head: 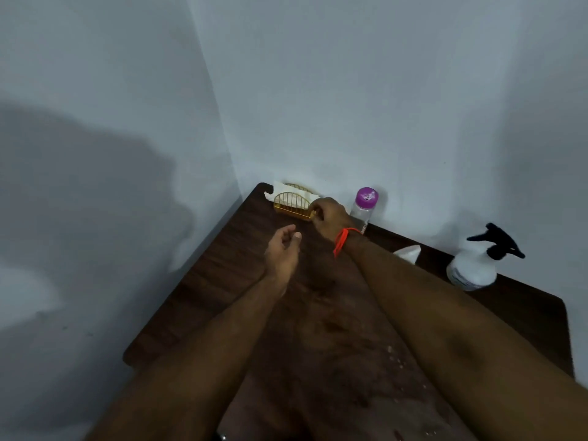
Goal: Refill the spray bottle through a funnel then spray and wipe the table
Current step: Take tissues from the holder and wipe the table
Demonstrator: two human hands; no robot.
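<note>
A white spray bottle (472, 268) with a black trigger head stands at the right on the dark wooden table (222, 265). A clear bottle with a purple cap (366, 205) stands by the back wall. A small white object (409, 252), perhaps the funnel, lies between the two bottles. My right hand (327, 214), with an orange thread at the wrist, reaches the right end of a gold wire napkin holder (291, 203) with white napkins; its fingers curl round the wire there. My left hand (283, 249) hovers relaxed over the table and holds nothing.
The table sits in a corner, with walls at its left and back edges. Wet patches and droplets (391, 354) cover the near middle of the top. My forearms cross most of the near half.
</note>
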